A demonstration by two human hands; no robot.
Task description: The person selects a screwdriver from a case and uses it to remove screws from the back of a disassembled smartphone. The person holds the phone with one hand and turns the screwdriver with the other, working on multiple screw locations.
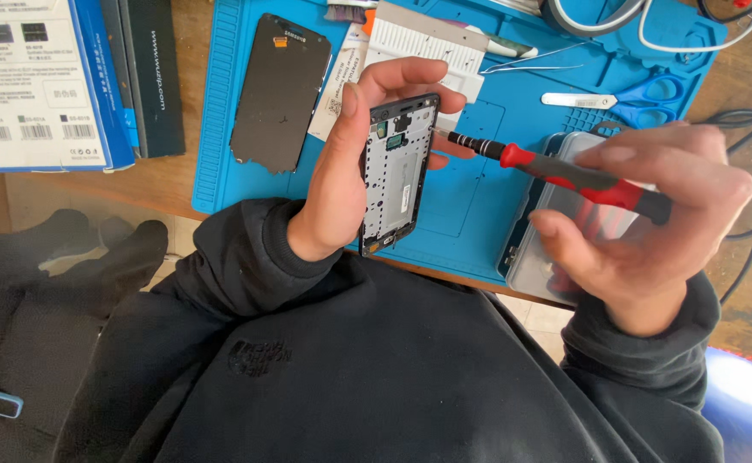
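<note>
Head view: left hand (342, 184) grips phone frame (399, 171); right hand (650, 214) holds screwdriver (565, 171).

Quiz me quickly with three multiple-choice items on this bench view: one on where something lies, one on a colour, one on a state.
1. Where does the detached black phone back cover lie?
A. on the blue silicone work mat
B. on the person's lap
C. inside the clear plastic case

2. What colour is the precision screwdriver's handle?
A. yellow
B. red and black
C. green

3. How is the opened black phone frame placed?
A. flat on the mat
B. held up in the left hand
C. in the box

Answers: 1 A, it rests on the mat's left part; 2 B, red body with black grip in the right hand; 3 B, fingers wrap its edges.
</note>
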